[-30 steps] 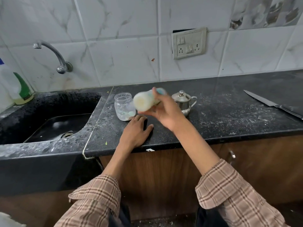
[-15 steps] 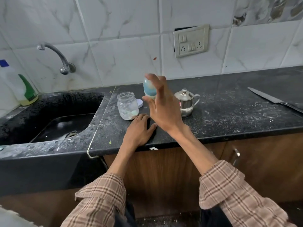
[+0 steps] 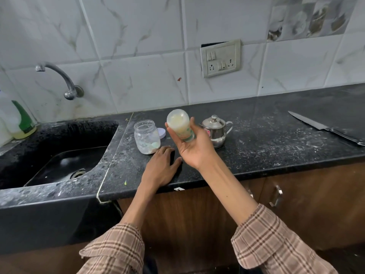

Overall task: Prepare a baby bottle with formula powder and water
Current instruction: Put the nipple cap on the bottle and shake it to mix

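Nearest the camera, two plaid brown-and-beige sleeves [image 3: 276, 244] were seen reaching out over the dusty black speckled stone tabletop [image 3: 266, 143]. The left hand [image 3: 161, 167] was laid flat near the front edge, fingers relaxed and spread, nothing held in it. Just above and to its right, the right hand [image 3: 194, 147] was turned palm up with fingers and thumb wrapped round the small translucent plastic baby bottle with milky-yellow liquid inside [image 3: 180, 126], which was held in the air and tipped so its base pointed up toward the camera. The cap end was hidden behind the palm, so whether it was sealed tight couldn't be told.

This was judged to be the mixing step, formula and water already in. To do it well, the cap should be checked as snug first, the grip kept firm round the middle, and the shaking done from the wrist until no lumps are left stuck at the base.

A bit further back, a clear glass jar with white powder at the bottom [image 3: 147, 137] was standing open just beside the left fingertips, with a round white lid [image 3: 163, 133] behind it. A small lidded steel jug [image 3: 216, 131] was sitting just behind the right hand. Off to the far right a long steel kitchen knife [image 3: 324, 127] was left well apart.
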